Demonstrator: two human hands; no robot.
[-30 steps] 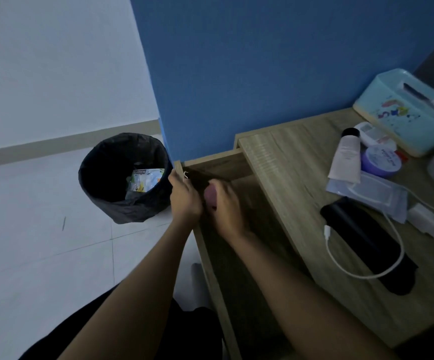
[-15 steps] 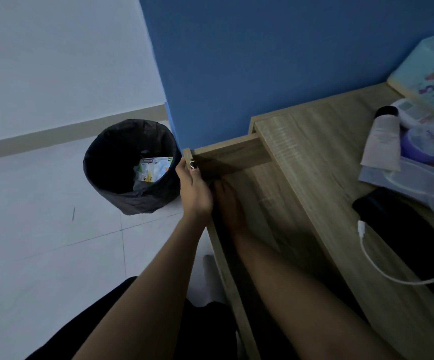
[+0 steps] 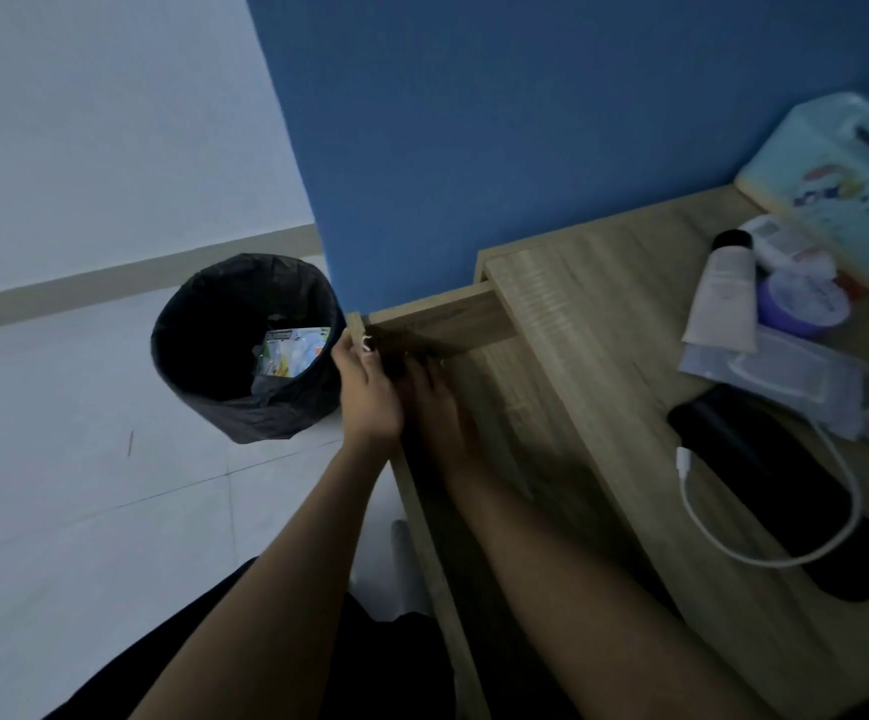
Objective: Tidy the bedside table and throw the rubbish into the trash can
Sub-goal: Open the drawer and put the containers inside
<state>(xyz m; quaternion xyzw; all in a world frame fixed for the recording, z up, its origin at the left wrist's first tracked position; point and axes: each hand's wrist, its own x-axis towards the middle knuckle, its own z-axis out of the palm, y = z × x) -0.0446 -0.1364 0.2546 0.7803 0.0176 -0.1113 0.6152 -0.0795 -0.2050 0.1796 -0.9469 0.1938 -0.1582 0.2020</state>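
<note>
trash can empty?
No, the trash can already holds a colourful wrapper lying inside its black liner.

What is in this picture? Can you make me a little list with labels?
place: wooden bedside table against a blue wall
drawer: open drawer, pulled out toward the person
left hand: left hand gripping the drawer's front corner
right hand: right hand reaching down inside the drawer; what it holds is hidden
trash can: black-lined trash can on the floor, wrappers inside
on top: cream tube, purple jar, white cable, tissue box
</note>
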